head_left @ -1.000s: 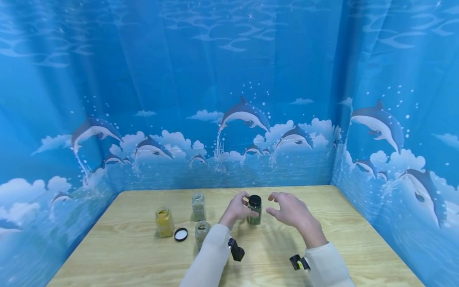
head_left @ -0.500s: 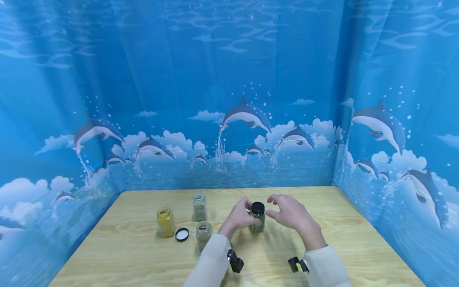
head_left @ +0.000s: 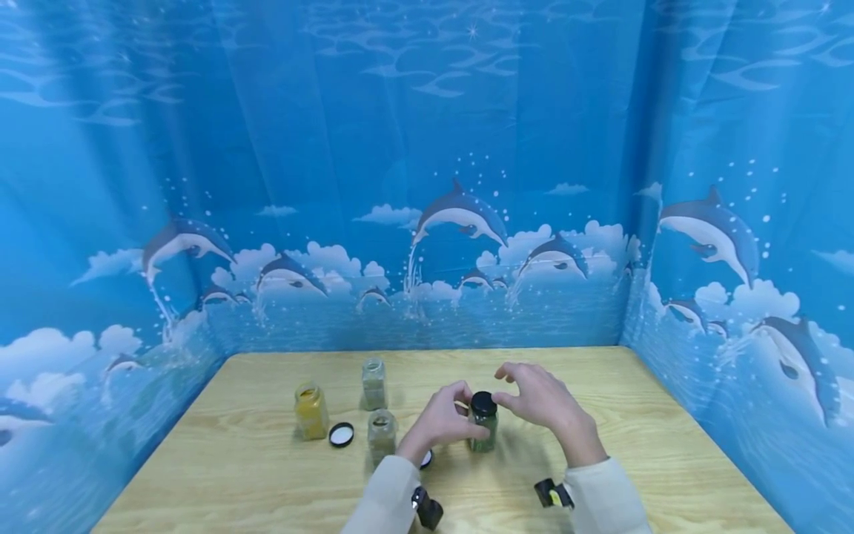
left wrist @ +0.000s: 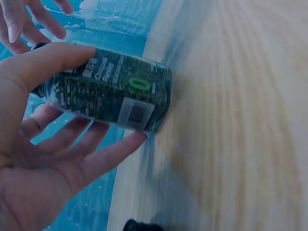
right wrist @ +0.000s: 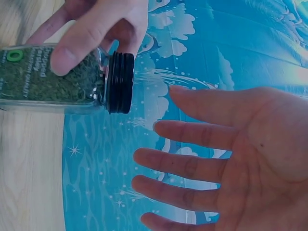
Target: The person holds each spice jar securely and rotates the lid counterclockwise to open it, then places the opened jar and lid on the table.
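Note:
My left hand [head_left: 445, 424] holds a square glass spice jar [head_left: 483, 432] of dried green herb, upright near the middle of the table. In the left wrist view its thumb lies across the label of the jar [left wrist: 113, 86], with the fingers along the other side. A ribbed black lid [right wrist: 121, 83] sits on the jar's mouth. Just right of that lid is my right hand [head_left: 543, 397], its fingers spread and loosely bent. A gap shows between those fingers and the lid in the right wrist view. Whether the jar's base touches the table, I cannot tell.
Left of my hands stand a lidless jar of yellow powder [head_left: 310, 417], a lidless jar at the back [head_left: 373, 387] and another in front [head_left: 382, 439]. One black lid [head_left: 342, 434] lies white side up on the table [head_left: 220, 460]; a second lid [head_left: 426, 459] is partly behind my left wrist.
My left hand has brought the herb jar nearer to me and slightly right. The second lid has come into sight by my left wrist. The right hand has hardly moved.

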Demonstrator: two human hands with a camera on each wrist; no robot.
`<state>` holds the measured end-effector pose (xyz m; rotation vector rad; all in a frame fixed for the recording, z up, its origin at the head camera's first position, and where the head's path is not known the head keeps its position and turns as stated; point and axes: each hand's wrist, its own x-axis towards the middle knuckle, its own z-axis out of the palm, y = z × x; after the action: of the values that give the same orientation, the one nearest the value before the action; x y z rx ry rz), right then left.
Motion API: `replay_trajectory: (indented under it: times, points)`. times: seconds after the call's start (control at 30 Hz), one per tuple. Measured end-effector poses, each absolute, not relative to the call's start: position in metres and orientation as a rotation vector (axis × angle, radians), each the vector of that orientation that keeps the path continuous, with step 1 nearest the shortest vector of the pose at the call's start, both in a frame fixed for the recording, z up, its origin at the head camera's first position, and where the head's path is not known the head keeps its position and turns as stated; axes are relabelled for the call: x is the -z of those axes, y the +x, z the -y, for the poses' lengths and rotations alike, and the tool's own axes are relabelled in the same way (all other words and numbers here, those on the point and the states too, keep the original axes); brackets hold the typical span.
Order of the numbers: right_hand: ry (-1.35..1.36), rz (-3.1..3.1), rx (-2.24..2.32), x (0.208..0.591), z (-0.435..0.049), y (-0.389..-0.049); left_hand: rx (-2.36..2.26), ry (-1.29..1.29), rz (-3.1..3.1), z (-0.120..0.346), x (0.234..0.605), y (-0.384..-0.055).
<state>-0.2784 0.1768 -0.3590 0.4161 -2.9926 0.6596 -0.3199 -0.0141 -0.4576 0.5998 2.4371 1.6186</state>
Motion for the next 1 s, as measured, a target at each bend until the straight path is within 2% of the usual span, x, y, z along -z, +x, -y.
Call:
replay_trajectory:
  times: [0.47, 1.0]
  points:
    - [0.512, 3.007, -0.689, 0.361, -0.169, -0.276, -1.683, 0.721, -2.369, 0.026, 0.463, -0.305]
    - [0.624, 2.99, -0.614, 0.367, -0.156, -0.271, -1.649, 0.702, -2.381, 0.031, 0.467, -0.301]
